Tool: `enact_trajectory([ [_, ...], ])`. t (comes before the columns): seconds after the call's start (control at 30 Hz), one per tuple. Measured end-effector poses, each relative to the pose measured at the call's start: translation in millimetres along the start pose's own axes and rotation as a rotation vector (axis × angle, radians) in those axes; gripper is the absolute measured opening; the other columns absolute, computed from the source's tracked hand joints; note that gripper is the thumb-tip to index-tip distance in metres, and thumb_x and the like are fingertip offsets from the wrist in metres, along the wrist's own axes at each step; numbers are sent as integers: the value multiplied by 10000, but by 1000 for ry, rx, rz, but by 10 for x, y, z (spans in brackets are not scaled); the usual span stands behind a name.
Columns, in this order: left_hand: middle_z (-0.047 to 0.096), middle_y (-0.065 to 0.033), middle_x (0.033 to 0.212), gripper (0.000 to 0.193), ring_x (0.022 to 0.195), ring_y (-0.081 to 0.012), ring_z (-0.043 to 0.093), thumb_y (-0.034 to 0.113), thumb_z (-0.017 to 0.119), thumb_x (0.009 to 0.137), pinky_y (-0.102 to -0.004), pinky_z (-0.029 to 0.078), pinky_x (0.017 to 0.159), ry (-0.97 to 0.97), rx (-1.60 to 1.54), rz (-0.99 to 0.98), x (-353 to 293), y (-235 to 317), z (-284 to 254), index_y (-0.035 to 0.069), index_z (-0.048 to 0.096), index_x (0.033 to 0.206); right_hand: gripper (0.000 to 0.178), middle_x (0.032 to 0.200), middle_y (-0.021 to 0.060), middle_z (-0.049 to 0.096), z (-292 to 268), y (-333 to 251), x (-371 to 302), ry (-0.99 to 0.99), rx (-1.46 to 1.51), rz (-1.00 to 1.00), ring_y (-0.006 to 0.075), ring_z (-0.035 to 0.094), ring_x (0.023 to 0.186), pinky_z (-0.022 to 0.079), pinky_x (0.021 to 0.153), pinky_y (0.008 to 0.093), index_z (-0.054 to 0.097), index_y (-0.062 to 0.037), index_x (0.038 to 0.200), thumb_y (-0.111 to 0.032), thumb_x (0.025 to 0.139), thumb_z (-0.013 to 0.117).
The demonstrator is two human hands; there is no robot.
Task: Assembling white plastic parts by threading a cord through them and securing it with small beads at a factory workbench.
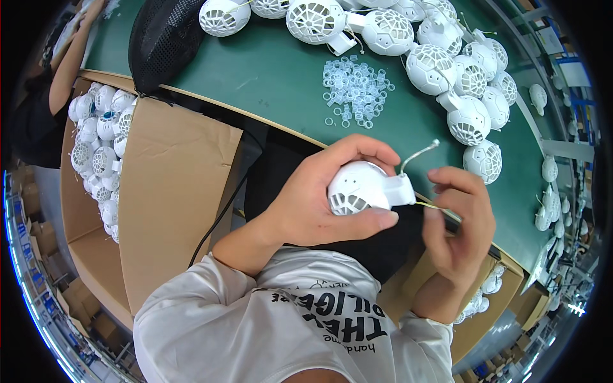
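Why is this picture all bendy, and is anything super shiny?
Head view: the wide lens bends things near the rim, like the light strip at left, and leaves the corners black; head view: a bright light at lower right flares; head view: the held white ball looks fairly clear.

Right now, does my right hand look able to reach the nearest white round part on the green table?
Probably yes: the nearest white round part lies just beyond your right hand, with nothing apparently between them. A yellow wire is near that hand; whether it is pinched is unclear.
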State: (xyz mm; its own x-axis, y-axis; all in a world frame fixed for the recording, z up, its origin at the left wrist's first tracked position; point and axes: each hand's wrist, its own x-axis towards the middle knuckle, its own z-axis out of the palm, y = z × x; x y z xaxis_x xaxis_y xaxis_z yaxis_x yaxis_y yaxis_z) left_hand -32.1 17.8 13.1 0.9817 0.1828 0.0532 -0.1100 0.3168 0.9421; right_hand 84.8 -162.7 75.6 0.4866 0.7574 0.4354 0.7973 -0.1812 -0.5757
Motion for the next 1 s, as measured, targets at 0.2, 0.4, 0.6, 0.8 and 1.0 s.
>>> enact_trajectory([
  [0.2, 622, -170, 1177, 599, 1038, -248, 668, 92, 825, 739, -340, 517, 914, -86, 306, 177, -2, 36, -245, -24, 551, 1259, 240, 925, 157, 711, -340, 127, -103, 25, 231, -7, 231, 641, 703, 512, 621, 284, 668, 29, 1008, 134, 793, 659],
  [0.4, 625, -151, 1200, 577, 1064, -220, 661, 28, 844, 746, -329, 531, 901, 183, -347, 203, -16, 56, -52, 8, 535, 1233, 273, 978, 76, 695, 213, 213, 335, 3, -316, 40, 218, 670, 711, 520, 583, 299, 702, -39, 1140, 14, 873, 711],
  [0.6, 648, -152, 1172, 540, 1037, -209, 679, 29, 838, 755, -322, 550, 864, 121, -395, 245, -19, 4, -177, 6, 548, 1210, 176, 976, 92, 655, 604, 355, 539, -51, -526, 67, 312, 670, 735, 535, 609, 400, 702, -72, 1092, -90, 919, 684],
  [0.8, 643, -172, 1062, 427, 982, -250, 678, 132, 765, 792, -419, 563, 909, 68, -247, -25, -18, 119, -220, -65, 628, 1145, 126, 969, 99, 646, 663, 312, 573, -85, -580, 122, 323, 675, 753, 532, 614, 422, 676, -62, 1053, -129, 948, 652],
  [1.0, 708, -127, 1000, 322, 944, -169, 690, 83, 745, 855, -308, 566, 822, 78, -396, 75, 8, 23, -235, -57, 676, 1137, 99, 960, 104, 654, 643, 340, 578, -30, -526, 47, 291, 660, 674, 518, 559, 391, 647, -33, 1028, -89, 947, 654],
])
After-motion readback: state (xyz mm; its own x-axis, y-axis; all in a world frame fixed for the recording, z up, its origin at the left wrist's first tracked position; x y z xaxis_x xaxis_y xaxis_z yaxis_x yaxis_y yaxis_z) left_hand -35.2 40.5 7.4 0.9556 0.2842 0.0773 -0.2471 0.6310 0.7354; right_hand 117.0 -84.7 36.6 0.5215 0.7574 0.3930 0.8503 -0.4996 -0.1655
